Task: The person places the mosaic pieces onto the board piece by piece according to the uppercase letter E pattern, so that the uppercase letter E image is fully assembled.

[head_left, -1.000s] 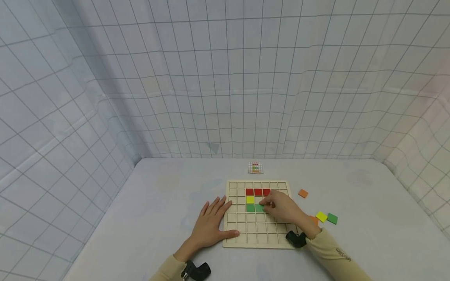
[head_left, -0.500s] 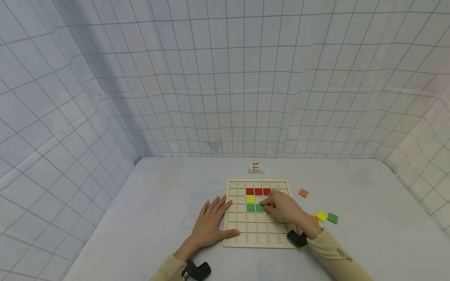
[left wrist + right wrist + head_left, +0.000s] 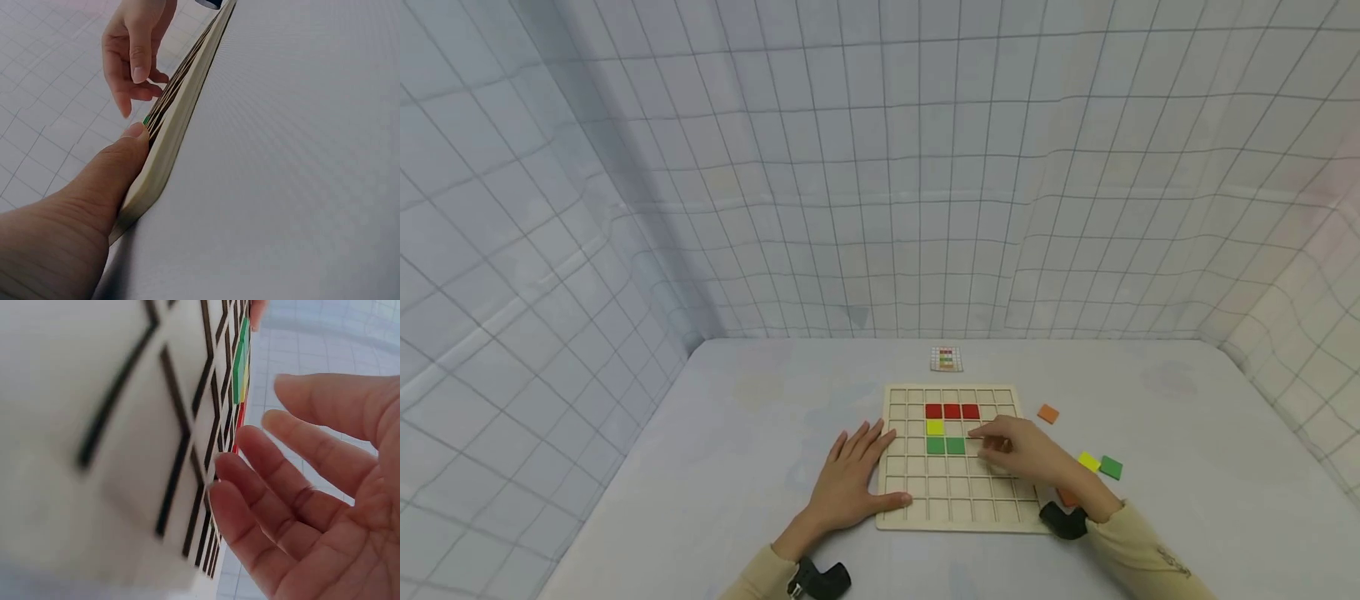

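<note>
A pale wooden grid board [image 3: 917,487] lies flat on the table. Three red tiles [image 3: 952,412] form a row in it, with one yellow tile [image 3: 935,427] below the leftmost and two green tiles [image 3: 955,446] side by side under that. My left hand [image 3: 847,483] rests at the board's left edge, fingers spread, the thumb [image 3: 128,147] over the rim. Above the board's right half hovers my right hand [image 3: 1026,450], its fingers loosely bent and nothing between thumb and fingertips in the right wrist view.
Right of the board lie an orange tile [image 3: 1048,413], a yellow tile [image 3: 1088,462] and a green tile [image 3: 1111,467]. Another orange tile [image 3: 1067,497] is partly hidden by the right wrist. A small pattern card [image 3: 946,359] lies behind the board. Gridded cloth walls [image 3: 880,208] surround the table.
My right hand has let go of the second green tile, which stays in its cell, and has moved right and slightly toward me. The left hand has stayed in place.
</note>
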The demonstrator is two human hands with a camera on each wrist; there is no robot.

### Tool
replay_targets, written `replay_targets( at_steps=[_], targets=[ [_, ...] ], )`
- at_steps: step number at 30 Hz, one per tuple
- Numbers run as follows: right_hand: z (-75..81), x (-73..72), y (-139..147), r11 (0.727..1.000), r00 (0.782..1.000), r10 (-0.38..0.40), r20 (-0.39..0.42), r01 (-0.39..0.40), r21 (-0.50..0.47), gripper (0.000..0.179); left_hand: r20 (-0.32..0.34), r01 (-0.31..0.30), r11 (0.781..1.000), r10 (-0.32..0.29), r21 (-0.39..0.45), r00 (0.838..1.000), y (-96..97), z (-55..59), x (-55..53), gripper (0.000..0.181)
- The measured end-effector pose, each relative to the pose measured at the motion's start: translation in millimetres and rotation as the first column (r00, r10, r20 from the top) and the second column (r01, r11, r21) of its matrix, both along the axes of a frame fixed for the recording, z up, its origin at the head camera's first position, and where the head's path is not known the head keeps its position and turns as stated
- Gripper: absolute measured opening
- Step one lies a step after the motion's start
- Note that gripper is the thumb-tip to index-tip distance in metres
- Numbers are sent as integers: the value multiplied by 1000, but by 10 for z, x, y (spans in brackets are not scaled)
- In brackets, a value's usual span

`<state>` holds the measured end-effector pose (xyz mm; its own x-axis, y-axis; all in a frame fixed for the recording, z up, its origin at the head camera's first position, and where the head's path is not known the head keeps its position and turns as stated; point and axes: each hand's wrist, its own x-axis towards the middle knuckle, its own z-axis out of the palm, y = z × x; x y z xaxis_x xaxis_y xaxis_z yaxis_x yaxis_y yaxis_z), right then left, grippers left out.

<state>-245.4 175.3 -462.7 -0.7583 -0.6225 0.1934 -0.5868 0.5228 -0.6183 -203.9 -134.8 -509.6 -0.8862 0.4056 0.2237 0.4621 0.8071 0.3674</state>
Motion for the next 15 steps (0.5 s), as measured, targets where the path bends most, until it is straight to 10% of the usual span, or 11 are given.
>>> replay_targets(
  at_steps=[15],
  targets=[
    [134,233,695,948,959,-283,-26,284,142,21,2,-2,1000,2,3,1000,11,11,6,95]
  ],
)
